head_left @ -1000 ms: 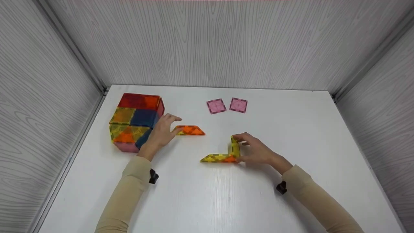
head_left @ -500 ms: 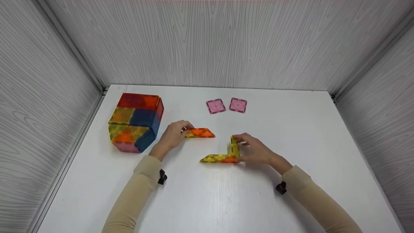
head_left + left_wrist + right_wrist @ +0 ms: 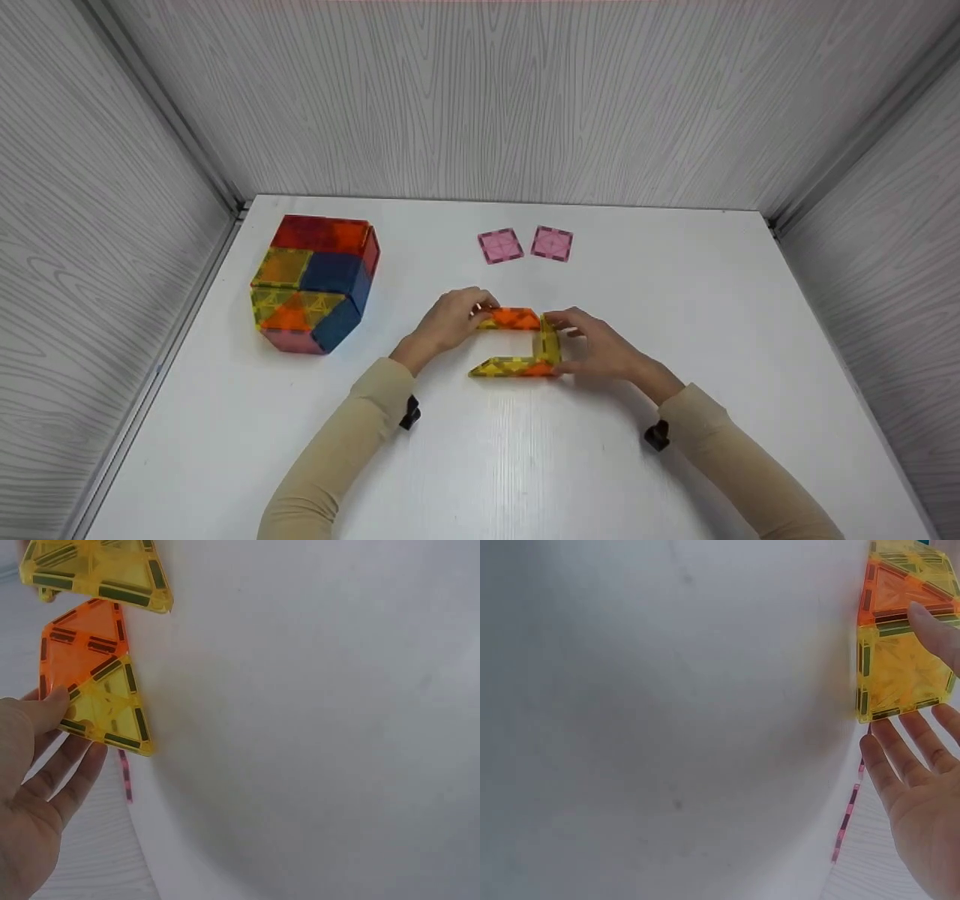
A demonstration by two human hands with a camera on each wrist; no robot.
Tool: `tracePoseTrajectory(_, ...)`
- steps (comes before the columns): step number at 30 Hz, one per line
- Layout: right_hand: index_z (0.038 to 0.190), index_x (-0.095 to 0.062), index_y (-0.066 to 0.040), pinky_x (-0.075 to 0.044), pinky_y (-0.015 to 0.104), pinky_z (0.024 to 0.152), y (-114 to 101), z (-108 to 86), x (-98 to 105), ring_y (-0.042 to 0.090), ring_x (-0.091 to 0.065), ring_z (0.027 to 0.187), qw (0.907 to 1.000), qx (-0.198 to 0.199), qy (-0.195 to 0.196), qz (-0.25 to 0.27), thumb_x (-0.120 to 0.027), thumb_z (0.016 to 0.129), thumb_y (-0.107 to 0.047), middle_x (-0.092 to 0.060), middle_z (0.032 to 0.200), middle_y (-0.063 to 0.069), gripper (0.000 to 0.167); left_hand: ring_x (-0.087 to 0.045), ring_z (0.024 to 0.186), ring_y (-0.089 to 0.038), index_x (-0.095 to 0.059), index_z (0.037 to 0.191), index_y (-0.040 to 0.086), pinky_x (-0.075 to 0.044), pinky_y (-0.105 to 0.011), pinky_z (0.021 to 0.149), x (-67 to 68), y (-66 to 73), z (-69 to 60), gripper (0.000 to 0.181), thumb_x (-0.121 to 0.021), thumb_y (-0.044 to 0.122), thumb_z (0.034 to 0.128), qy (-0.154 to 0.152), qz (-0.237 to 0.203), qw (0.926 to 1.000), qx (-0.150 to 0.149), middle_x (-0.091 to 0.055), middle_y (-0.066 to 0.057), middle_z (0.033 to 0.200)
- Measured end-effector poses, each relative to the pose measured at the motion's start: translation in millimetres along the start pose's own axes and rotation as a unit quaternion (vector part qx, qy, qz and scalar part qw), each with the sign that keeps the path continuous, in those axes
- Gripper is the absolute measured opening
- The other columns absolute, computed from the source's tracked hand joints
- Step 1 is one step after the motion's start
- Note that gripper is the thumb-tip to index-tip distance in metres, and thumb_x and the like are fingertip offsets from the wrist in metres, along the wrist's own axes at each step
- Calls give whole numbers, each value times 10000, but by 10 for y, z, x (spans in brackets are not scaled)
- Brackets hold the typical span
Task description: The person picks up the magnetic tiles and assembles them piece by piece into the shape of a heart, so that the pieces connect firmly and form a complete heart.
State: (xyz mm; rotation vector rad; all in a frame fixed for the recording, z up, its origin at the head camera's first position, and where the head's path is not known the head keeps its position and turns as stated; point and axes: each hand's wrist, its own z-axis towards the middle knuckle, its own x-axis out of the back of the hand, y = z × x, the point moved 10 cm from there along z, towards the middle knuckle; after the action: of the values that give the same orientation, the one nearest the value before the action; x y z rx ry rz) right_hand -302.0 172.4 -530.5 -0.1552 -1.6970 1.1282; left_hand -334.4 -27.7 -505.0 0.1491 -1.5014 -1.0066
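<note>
My left hand (image 3: 448, 319) pinches the left end of a standing strip of orange and yellow magnetic tiles (image 3: 516, 319). In the left wrist view its thumb lies on a yellow triangle tile (image 3: 112, 701) and its fingers are behind. The strip's right end meets, or nearly meets, a standing yellow square tile (image 3: 550, 341). My right hand (image 3: 600, 349) holds that square, fingers at its far edge, thumb on the orange triangle tile (image 3: 904, 596) at the near corner. A second yellow and orange strip (image 3: 506, 367) joins there, running left, parallel to the first.
A block of red, blue, yellow, orange and pink magnetic tiles (image 3: 322, 277) stands at the table's left. Two pink square tiles, one left (image 3: 500, 246) and one right (image 3: 552, 244), lie flat towards the back. Grey wood-grain panels (image 3: 480, 97) enclose the table.
My left hand has taken hold of the orange and yellow strip and moved it right, up to the yellow square. My right hand stays almost where it was.
</note>
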Motion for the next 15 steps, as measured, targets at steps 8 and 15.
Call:
tracePoseTrajectory(8,1521,-509,-184,-477,546,1178,82,-68,42,326,-575,1391,9996,-270,2,58,-934,809,-275,-594,1484,49,834,-723,1061,-278,-726,1200,58,-602,-428,970,-174,154,83,190,-682,125,1027,-296,-80,9990,-328,-761,-129,1167)
tracePoseTrajectory(15,1522,-517,-212,-498,556,1156,108,-141,93,307,-583,1388,9996,-289,66,5,-931,811,-285,-597,1487,30,826,-694,1116,-284,-686,1290,34,-585,-444,989,-67,-6,220,433,-667,388,1040,-303,-38,9995,-111,-733,-141,1209)
